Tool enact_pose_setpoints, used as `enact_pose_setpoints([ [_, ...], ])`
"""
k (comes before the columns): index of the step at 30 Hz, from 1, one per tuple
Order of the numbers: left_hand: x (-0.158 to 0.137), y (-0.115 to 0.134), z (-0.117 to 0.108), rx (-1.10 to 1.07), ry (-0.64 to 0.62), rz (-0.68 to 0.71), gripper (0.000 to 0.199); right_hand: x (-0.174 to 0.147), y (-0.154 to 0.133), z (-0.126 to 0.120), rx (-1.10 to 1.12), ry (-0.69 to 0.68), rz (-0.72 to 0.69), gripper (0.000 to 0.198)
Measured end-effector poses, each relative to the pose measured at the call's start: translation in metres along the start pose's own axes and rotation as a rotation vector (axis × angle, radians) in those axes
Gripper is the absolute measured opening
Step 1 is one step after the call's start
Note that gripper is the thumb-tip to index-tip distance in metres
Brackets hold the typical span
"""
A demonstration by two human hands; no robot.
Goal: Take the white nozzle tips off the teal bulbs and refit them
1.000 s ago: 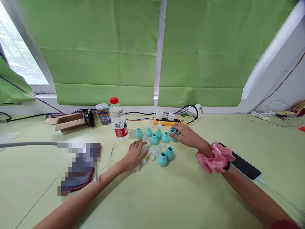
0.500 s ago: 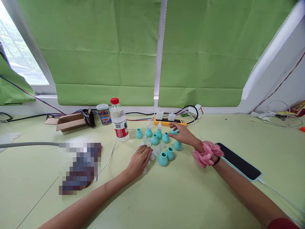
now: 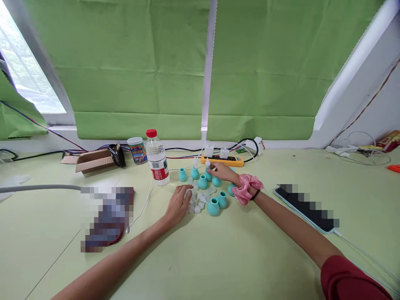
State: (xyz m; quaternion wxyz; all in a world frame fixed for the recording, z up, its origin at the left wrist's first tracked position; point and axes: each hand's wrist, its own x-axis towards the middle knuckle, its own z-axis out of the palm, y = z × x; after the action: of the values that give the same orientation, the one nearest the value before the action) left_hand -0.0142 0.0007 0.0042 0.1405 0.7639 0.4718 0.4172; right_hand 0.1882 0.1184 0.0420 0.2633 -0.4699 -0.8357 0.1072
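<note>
Over a small pile of translucent plastic pieces rests my left hand, its fingers bent and a little apart. Whether a piece lies under its fingertips is hidden. My right hand, a pink scrunchie at its wrist, reaches to the back of the group. Its thumb and fingers close on a teal rubber bulb with a translucent nozzle standing upright in it. Beside that stands another teal bulb with a nozzle. Several teal bulbs with open necks stand around, such as the front teal bulb.
A red-capped water bottle and a printed can stand behind left, near an open cardboard box. Behind the bulbs lies a yellow power strip with plugs and cables. At right is a phone on a charging cable.
My right hand has moved left from the back-right bulbs to the bulb with the nozzle. My left hand has drawn slightly left, uncovering more translucent pieces.
</note>
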Motion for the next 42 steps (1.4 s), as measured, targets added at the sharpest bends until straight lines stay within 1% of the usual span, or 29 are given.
enact_pose_setpoints([
  [3,0.001,-0.003,-0.002,-0.129,0.045,-0.056,0.029,-0.005,-0.009,-0.009,-0.032,0.185,0.017,0.017],
  [6,0.005,-0.009,-0.002,-0.275,0.089,-0.117,0.034,-0.016,-0.026,-0.023,-0.045,0.362,0.028,0.017],
  [8,0.010,-0.012,-0.002,-0.369,0.113,-0.152,0.037,-0.030,-0.043,-0.030,-0.014,0.446,0.002,0.016],
  [9,0.013,-0.011,-0.004,-0.407,0.125,-0.165,0.037,-0.039,-0.052,-0.032,0.049,0.494,-0.049,0.015],
  [10,0.015,-0.009,-0.006,-0.439,0.135,-0.174,0.037,-0.049,-0.062,-0.032,0.118,0.490,-0.114,0.014],
  [11,0.017,-0.004,-0.010,-0.468,0.146,-0.174,0.036,-0.060,-0.072,-0.031,0.164,0.444,-0.179,0.015],
  [13,0.018,0.011,-0.022,-0.504,0.153,-0.144,0.033,-0.082,-0.089,-0.025,0.168,0.326,-0.274,0.015],
  [14,0.017,0.020,-0.028,-0.517,0.155,-0.096,0.032,-0.091,-0.096,-0.020,0.141,0.278,-0.304,0.014],
  [15,0.016,0.030,-0.035,-0.487,0.118,-0.034,0.036,-0.099,-0.102,-0.016,0.100,0.248,-0.339,0.013],
  [16,0.015,0.040,-0.041,-0.411,0.052,0.038,0.042,-0.105,-0.106,-0.011,0.067,0.242,-0.368,0.012],
  [17,0.014,0.049,-0.045,-0.281,-0.035,0.091,0.041,-0.109,-0.108,-0.007,0.048,0.236,-0.388,0.012],
  [18,0.013,0.056,-0.048,-0.156,-0.084,0.092,0.042,-0.111,-0.110,-0.004,0.041,0.231,-0.404,0.012],
  [19,0.012,0.061,-0.050,-0.093,-0.145,0.072,0.044,-0.112,-0.110,-0.001,0.047,0.224,-0.414,0.013],
  [20,0.012,0.064,-0.050,-0.090,-0.209,0.021,0.047,-0.111,-0.110,0.000,0.064,0.210,-0.418,0.012],
  [21,0.013,0.065,-0.049,-0.149,-0.273,-0.051,0.048,-0.111,-0.110,0.000,0.086,0.195,-0.419,0.011],
  [23,0.017,0.060,-0.045,-0.380,-0.403,-0.203,0.051,-0.110,-0.109,-0.002,0.128,0.178,-0.422,0.009],
  [24,0.019,0.056,-0.043,-0.490,-0.457,-0.264,0.051,-0.109,-0.109,-0.003,0.141,0.185,-0.434,0.009],
  [25,0.021,0.051,-0.042,-0.557,-0.478,-0.305,0.050,-0.108,-0.108,-0.005,0.142,0.201,-0.449,0.009],
  [27,0.025,0.040,-0.038,-0.561,-0.432,-0.334,0.047,-0.106,-0.105,-0.008,0.112,0.268,-0.469,0.011],
  [29,0.028,0.027,-0.035,-0.454,-0.319,-0.318,0.044,-0.103,-0.101,-0.010,0.073,0.335,-0.451,0.013],
  [30,0.028,0.021,-0.033,-0.393,-0.264,-0.304,0.042,-0.102,-0.099,-0.011,0.065,0.345,-0.429,0.015],
  [31,0.028,0.015,-0.031,-0.340,-0.226,-0.287,0.038,-0.100,-0.096,-0.012,0.064,0.337,-0.407,0.016],
  [33,0.026,0.004,-0.028,-0.268,-0.195,-0.261,0.026,-0.098,-0.093,-0.012,0.066,0.287,-0.383,0.019],
  [35,0.025,-0.002,-0.027,-0.190,-0.193,-0.233,0.028,-0.098,-0.091,-0.012,0.034,0.237,-0.375,0.021],
  [37,0.025,-0.002,-0.029,-0.063,-0.189,-0.191,0.031,-0.099,-0.091,-0.011,-0.039,0.204,-0.371,0.022],
  [39,0.025,0.005,-0.034,0.064,-0.164,-0.136,0.030,-0.100,-0.091,-0.011,-0.112,0.162,-0.350,0.023],
  [40,0.025,0.012,-0.036,0.099,-0.150,-0.099,0.029,-0.101,-0.092,-0.011,-0.136,0.139,-0.333,0.024],
  [42,0.022,0.028,-0.041,0.104,-0.145,0.008,0.027,-0.101,-0.093,-0.013,-0.168,0.095,-0.291,0.024],
])
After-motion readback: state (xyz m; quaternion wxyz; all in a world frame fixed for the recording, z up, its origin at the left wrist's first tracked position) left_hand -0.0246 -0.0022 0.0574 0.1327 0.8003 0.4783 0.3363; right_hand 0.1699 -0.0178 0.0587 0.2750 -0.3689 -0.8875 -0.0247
